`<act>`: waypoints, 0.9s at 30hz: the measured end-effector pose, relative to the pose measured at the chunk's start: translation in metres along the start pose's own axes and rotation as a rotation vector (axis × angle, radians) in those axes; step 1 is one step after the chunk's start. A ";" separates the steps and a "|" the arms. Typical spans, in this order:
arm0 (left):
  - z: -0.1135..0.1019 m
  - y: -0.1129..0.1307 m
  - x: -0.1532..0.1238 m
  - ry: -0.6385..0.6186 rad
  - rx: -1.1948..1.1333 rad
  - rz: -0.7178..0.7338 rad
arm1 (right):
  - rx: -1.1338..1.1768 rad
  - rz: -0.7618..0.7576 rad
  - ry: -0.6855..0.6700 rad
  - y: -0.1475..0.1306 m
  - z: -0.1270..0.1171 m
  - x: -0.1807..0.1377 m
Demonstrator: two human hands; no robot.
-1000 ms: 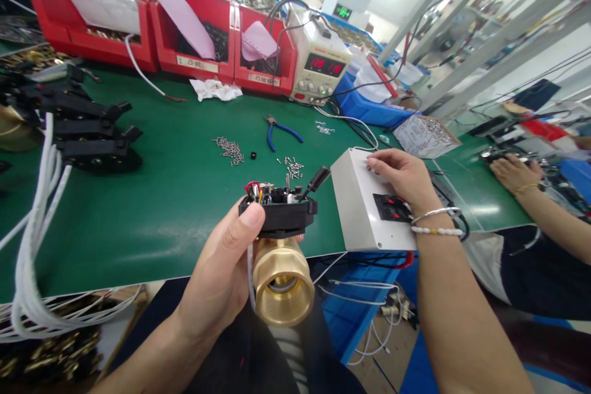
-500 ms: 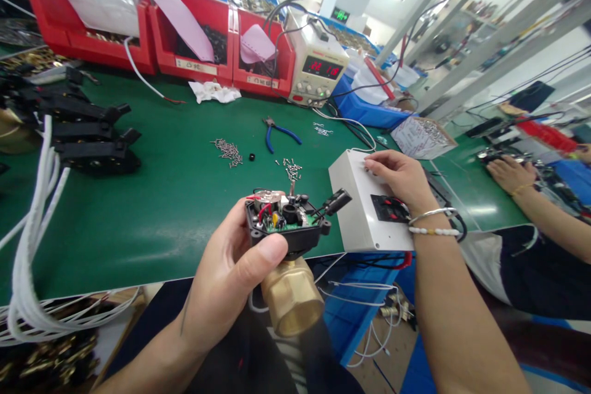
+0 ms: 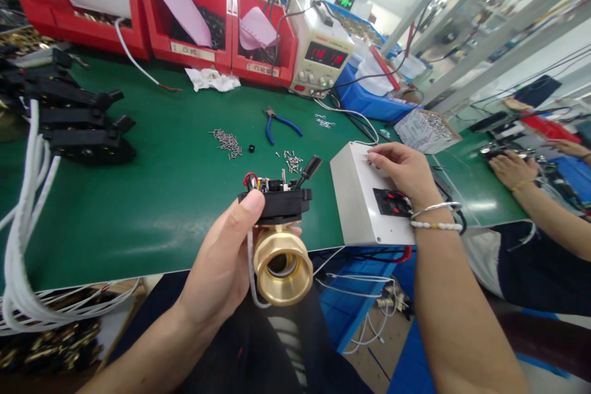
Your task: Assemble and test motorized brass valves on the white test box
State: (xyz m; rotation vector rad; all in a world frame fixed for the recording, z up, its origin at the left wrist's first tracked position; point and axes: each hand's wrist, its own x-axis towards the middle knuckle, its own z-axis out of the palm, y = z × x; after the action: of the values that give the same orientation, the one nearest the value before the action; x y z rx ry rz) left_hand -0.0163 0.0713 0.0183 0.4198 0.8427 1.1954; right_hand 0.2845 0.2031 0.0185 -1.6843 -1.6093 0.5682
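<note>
My left hand (image 3: pixel 231 246) is closed round a motorized brass valve (image 3: pixel 282 265), held just off the table's front edge. Its round threaded opening faces me, and the black housing on top lies open, with wires and small electronic parts showing. A white cable hangs beside the brass body. My right hand (image 3: pixel 404 169) rests at the top of a white switch box (image 3: pixel 357 197), its thumb and forefinger closed at a small part that they mostly hide, apparently a toggle switch. Below that hand, a black terminal block with red tabs (image 3: pixel 392 202) sits on the box.
Blue-handled pliers (image 3: pixel 287 124) and small piles of screws (image 3: pixel 226 143) lie on the green table (image 3: pixel 161 197). Red bins (image 3: pixel 189 24) and a lit power supply (image 3: pixel 321 52) stand behind. Black valve housings (image 3: pixel 87 135) are at left; a co-worker's hand (image 3: pixel 512 169) is at right.
My left hand has tilted the valve, so its brass opening now faces me and the electronics show more edge-on. The power supply's reading has changed. My right hand stays at the box.
</note>
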 end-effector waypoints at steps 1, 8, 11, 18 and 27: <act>0.001 0.000 0.000 0.018 -0.006 0.002 | -0.004 0.001 0.002 -0.001 0.000 0.000; 0.000 -0.001 0.000 0.047 0.016 -0.013 | 0.001 0.028 0.017 -0.002 0.001 -0.001; -0.003 -0.002 0.001 0.014 0.013 -0.005 | 0.005 -0.004 0.007 0.000 0.000 0.000; -0.004 -0.002 0.000 0.046 0.029 -0.008 | 0.015 -0.041 -0.014 0.005 -0.001 0.002; -0.005 -0.005 0.003 0.072 0.053 0.017 | 0.029 -0.014 -0.009 0.004 0.000 0.002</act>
State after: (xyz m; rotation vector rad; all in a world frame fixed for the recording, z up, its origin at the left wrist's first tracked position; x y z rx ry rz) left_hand -0.0171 0.0718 0.0105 0.4295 0.9362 1.2119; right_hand 0.2874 0.2049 0.0157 -1.6505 -1.6101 0.5900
